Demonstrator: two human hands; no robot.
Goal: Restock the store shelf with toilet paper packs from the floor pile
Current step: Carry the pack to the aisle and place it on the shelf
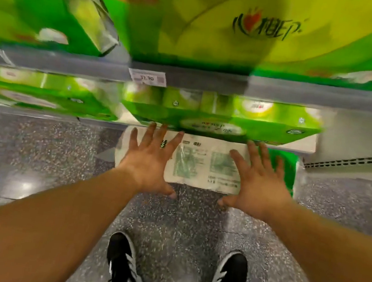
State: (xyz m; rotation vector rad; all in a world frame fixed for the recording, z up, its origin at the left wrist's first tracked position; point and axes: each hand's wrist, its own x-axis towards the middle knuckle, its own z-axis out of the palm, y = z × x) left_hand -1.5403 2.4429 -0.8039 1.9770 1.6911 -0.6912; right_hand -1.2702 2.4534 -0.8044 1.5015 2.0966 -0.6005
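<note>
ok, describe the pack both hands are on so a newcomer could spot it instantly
Find the grey shelf edge with the price tag, then drop to the speckled floor below. The pack lies there under the left hand and right hand, spread flat on it. Unlike the green shelved packs, it shows a white printed panel.

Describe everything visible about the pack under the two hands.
The white plastic-wrapped toilet paper pack shows a flat printed face with blurred green panels and dark text, and a green edge at its right side. It sits partway out from the bottom shelf, under a green pack, above the speckled grey floor. The left hand and right hand lie spread on its face, fingers straight, thumbs at its near edge.
</note>
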